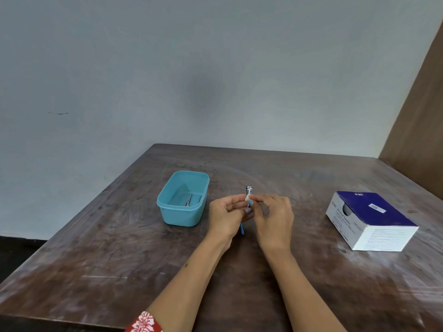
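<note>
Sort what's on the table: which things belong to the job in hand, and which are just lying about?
In the job: blue-handled metal tool, gripped by the left hand; white pad, pinched against it by the right hand.
Lying about: teal tub with a small metal item inside; blue-and-white box; both untouched.

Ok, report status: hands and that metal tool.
Left hand grips tool upright. Right hand pinches white wipe against it. Tub and box stand apart, nothing blocking.

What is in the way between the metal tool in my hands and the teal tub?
Nothing visible: only bare table lies between the metal tool, gripped by the left hand, and the lidless teal tub.
</note>
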